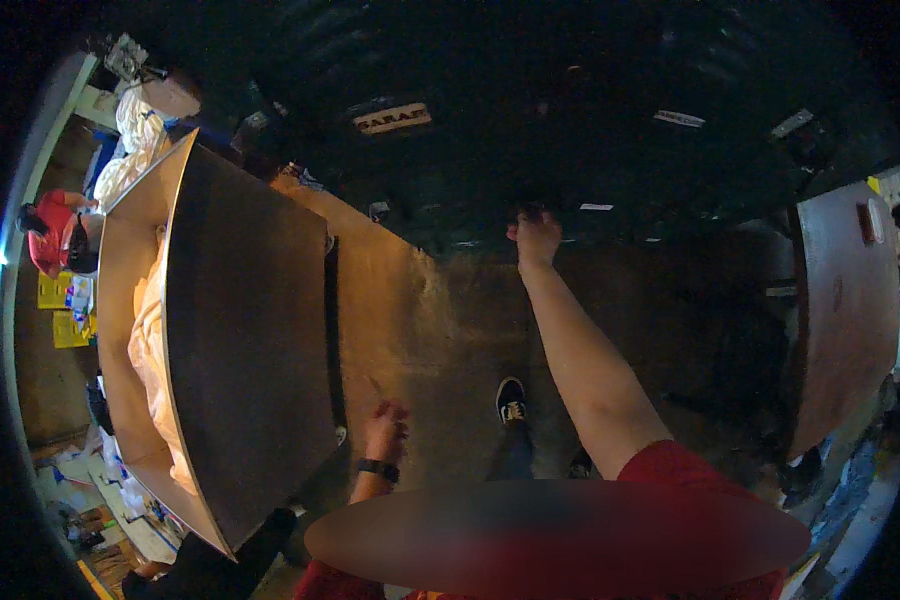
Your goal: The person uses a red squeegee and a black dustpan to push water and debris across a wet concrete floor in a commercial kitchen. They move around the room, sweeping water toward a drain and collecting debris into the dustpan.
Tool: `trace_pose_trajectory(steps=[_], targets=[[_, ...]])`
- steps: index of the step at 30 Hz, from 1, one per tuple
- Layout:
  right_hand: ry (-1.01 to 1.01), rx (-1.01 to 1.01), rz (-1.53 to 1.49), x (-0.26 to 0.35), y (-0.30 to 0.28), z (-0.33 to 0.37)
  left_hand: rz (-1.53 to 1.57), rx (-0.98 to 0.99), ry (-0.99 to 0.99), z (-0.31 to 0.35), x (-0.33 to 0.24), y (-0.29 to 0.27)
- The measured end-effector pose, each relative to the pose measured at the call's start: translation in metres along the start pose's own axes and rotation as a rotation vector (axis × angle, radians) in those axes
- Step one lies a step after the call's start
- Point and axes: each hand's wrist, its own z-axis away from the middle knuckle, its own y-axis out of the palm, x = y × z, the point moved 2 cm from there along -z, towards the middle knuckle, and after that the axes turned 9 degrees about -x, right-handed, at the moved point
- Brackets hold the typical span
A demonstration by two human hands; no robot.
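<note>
Right hand (537, 238) curled at dark panel (610, 160), grip lost in shadow; left hand (386, 432) half-curled, contents unclear.

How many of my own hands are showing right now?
2: your right hand is at the near edge of the dark surface; your left hand is right of the dark-sided bin.

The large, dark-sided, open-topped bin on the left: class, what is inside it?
Crumpled, pale cloth-like material lies inside the large, dark-sided bin. Whatever is beneath it is covered, and the bin's floor cannot be seen.
</note>
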Motion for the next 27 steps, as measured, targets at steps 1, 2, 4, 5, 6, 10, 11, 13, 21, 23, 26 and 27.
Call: trace_pose_trajectory(steps=[1, 2, 4, 5, 6, 10, 11, 13, 21, 23, 26, 27], targets=[[0.120, 0.048, -0.199, 0.002, -0.006, 0.005, -0.004, 0.105, -0.064, 0.007, 0.018, 0.011], [0.182, 0.105, -0.294, 0.005, -0.011, 0.010, -0.031, 0.194, -0.118, 0.015, 0.033, 0.021], [0.324, 0.223, -0.527, 0.013, -0.017, 0.018, 0.187, 0.182, -0.202, 0.042, 0.062, 0.055], [0.347, 0.202, -0.655, 0.017, -0.018, 0.020, 0.116, 0.226, -0.206, 0.054, 0.069, 0.066], [0.401, 0.169, -0.780, 0.020, -0.018, 0.022, 0.041, 0.269, -0.207, 0.065, 0.072, 0.076], [0.563, -0.083, -0.976, 0.023, -0.026, 0.029, 0.042, 0.395, -0.142, 0.085, 0.061, 0.110], [0.489, -0.162, -0.906, 0.024, -0.033, 0.029, 0.010, 0.345, -0.093, 0.085, 0.056, 0.114], [0.361, -0.345, -0.740, 0.030, -0.049, 0.026, -0.020, 0.284, -0.004, 0.075, 0.043, 0.117], [0.025, 0.207, -0.647, 0.059, -0.094, -0.005, 0.176, 0.200, 0.044, 0.049, 0.007, 0.146], [0.079, 0.124, -0.622, 0.038, -0.133, 0.018, 0.165, 0.211, 0.056, 0.051, 0.000, 0.164], [0.240, -0.057, -0.528, 0.000, -0.229, 0.040, 0.098, 0.290, 0.067, 0.065, -0.008, 0.199], [0.246, -0.059, -0.573, -0.008, -0.256, 0.028, 0.088, 0.354, 0.052, 0.073, -0.009, 0.214]])
